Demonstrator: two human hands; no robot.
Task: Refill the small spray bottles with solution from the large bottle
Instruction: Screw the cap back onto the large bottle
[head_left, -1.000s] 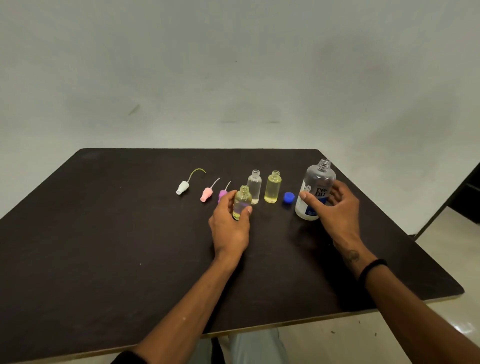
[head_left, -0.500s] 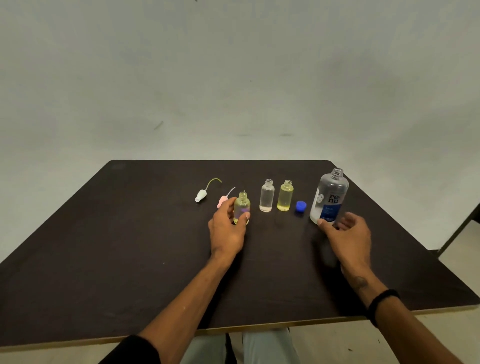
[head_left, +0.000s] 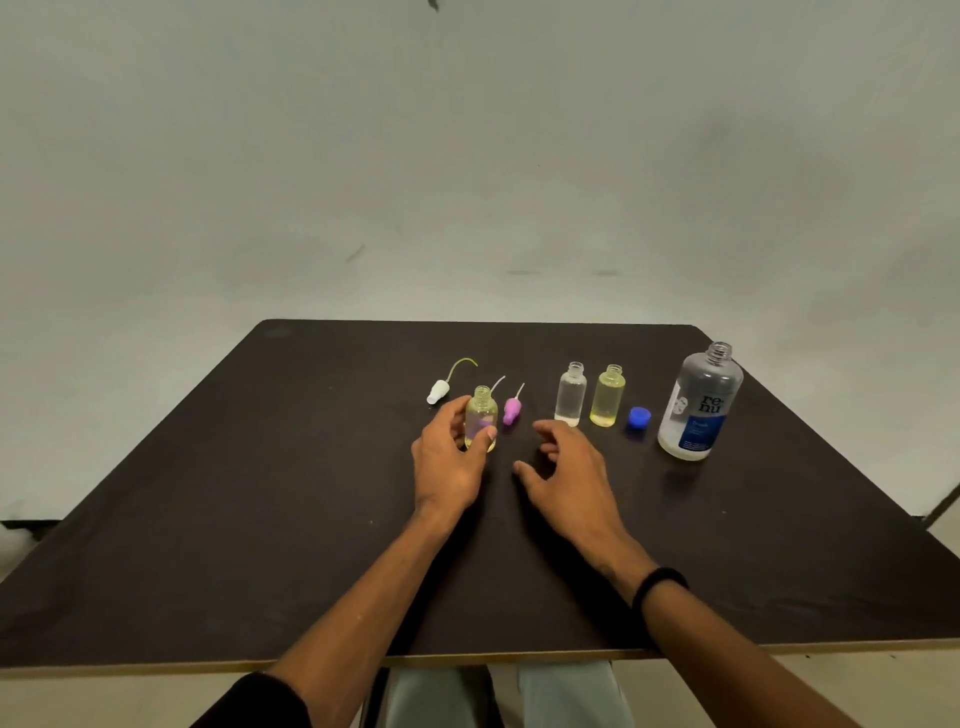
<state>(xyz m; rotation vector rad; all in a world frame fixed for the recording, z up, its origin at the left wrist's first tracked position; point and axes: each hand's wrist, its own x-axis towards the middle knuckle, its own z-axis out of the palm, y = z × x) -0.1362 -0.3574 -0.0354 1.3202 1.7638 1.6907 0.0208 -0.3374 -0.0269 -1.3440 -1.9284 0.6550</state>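
Wall (head_left: 467, 156): plain, pale grey-green, with a few faint scuffs, filling the far side of the scene.
Table (head_left: 208, 519): dark brown top, light wooden edge along the near side.
Floor (head_left: 883, 680): pale, glossy, at near right.
Light: dim and even.

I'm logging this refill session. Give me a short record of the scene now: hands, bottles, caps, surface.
left hand: grips a small yellow bottle, upright on the table
right hand: empty, fingers loosely curled, above the table
other small bottles: clear bottle and second yellow bottle, both uncapped
large bottle: upright, uncapped, untouched
blue cap: beside the large bottle
spray tops: white top, purple top, lying loose
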